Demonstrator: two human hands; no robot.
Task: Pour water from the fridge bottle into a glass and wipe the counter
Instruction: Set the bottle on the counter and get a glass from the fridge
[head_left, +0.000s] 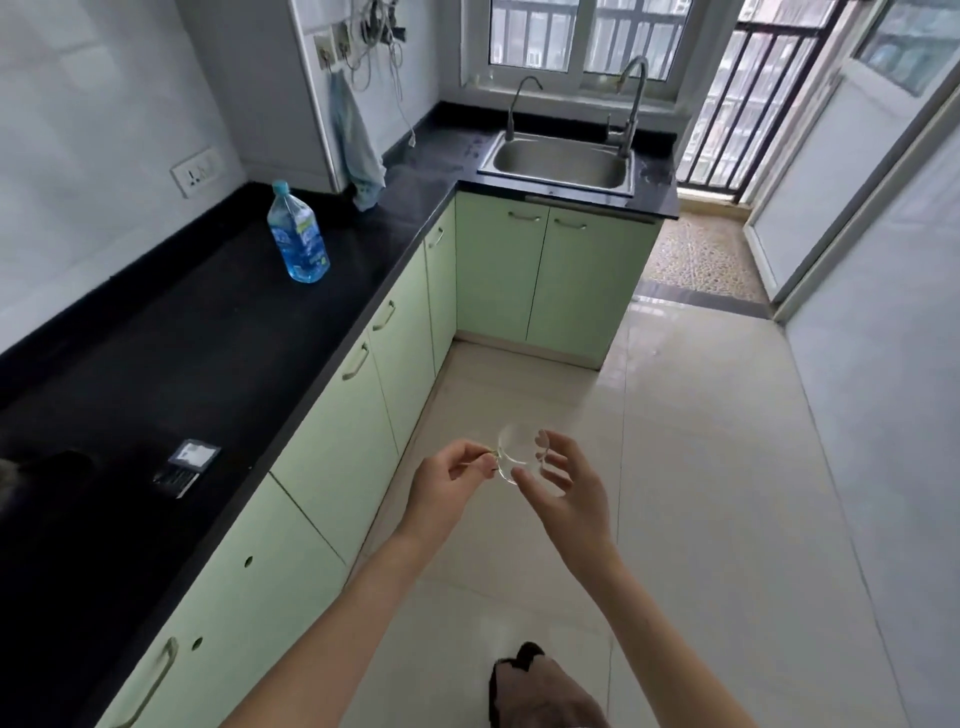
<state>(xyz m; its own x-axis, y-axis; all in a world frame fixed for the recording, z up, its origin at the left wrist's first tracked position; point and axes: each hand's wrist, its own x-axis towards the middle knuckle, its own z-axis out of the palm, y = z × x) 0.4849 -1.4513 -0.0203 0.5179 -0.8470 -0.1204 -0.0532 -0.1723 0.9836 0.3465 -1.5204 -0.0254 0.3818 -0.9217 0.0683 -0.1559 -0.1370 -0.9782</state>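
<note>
A clear glass (514, 456) is held in the air over the floor tiles, in front of the green cabinets. My left hand (451, 480) pinches it at its left side, at what looks like a handle. My right hand (558, 480) cups the glass from the right with curled fingers. A blue plastic water bottle (298, 232) with a blue cap stands upright on the black counter (171, 332), far from both hands. A light blue cloth (357, 143) hangs from the wall near the counter's corner.
A steel sink (561, 162) with two taps sits in the far counter under the window. A small dark box (186, 466) lies near the counter's front edge. Green cabinet doors (337, 441) line the left. A balcony door stands at the right.
</note>
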